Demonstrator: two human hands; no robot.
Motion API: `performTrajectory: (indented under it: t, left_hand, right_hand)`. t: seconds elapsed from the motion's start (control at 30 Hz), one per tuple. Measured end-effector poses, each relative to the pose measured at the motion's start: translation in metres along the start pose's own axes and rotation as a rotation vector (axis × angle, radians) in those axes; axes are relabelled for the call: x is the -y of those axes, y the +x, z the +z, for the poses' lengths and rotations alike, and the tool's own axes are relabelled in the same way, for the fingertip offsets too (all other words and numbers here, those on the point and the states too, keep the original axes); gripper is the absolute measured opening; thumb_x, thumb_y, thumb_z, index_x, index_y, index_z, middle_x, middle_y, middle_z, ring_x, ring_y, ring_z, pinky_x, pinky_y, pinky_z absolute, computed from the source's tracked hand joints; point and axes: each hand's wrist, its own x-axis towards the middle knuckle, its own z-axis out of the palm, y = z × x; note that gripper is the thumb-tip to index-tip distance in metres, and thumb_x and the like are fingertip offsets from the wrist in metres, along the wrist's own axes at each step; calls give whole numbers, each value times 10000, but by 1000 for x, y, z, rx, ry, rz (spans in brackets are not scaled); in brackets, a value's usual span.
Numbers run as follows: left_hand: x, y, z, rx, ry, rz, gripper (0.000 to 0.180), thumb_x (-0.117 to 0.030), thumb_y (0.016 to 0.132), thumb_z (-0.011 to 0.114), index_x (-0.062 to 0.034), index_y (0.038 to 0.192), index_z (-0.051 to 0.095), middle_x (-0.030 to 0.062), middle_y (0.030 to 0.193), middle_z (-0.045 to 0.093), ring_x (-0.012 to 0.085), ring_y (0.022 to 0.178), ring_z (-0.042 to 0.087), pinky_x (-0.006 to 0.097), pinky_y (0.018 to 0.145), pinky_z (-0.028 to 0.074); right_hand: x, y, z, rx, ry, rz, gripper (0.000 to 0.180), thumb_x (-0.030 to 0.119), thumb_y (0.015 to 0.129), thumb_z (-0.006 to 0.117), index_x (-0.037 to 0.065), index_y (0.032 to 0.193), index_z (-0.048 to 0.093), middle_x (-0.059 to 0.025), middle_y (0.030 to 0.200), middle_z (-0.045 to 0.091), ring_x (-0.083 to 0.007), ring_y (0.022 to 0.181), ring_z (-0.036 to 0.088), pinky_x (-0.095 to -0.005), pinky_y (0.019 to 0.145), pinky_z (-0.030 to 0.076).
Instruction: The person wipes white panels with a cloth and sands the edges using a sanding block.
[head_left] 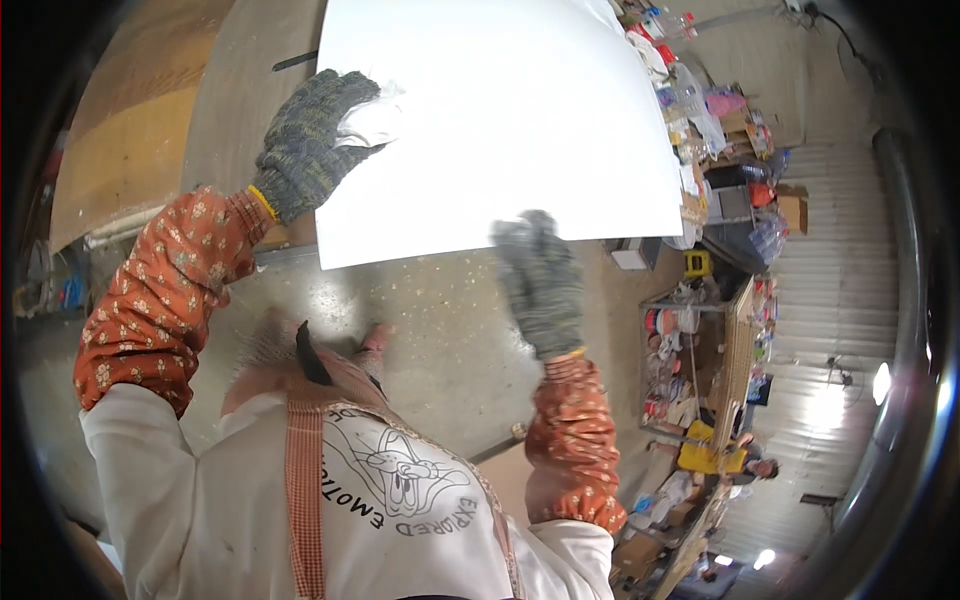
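Observation:
A large glossy white sheet lies across the surface before me, its near edge toward my body. My left hand, in a grey-green knitted glove with a yellow cuff edge, is closed around a crumpled white cloth at the sheet's left edge. My right hand, in a matching glove, is at the sheet's near edge, with its fingertips overlapping the white surface in view. Motion blurs its fingers, so their pose and any contact are unclear. Orange flowered sleeve covers are on both forearms.
A brown wooden board lies to the left. Bottles, bags and boxes crowd the right beyond the sheet. A metal-framed shelf holds cans and clutter. Farther off on the right, a person in yellow is near a long bench. Concrete floor shows below.

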Motion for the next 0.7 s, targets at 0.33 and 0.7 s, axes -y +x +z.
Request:
performTrajectory:
  t: [0.33,0.7]
  left_hand:
    - [-2,5,4,-41,-55,-22,548,-384,836,723,-127,1293,563,116,1343,547,308,1279,474,442,1101,360]
    - [2,8,11,-16,-175,-104,629,-429,845,712,-88,1339,522,128,1361,525,297,1287,469,413,1103,358]
  right_hand:
    - [29,38,11,-19,35,-430,668,285,860,613,220,1474,357,-160,1431,384,-306,1309,393,-455,1062,365]
    - [-35,39,11,-19,-43,-469,567,364,894,597,306,1430,420,-143,1481,333,-343,1224,425,-497,972,398]
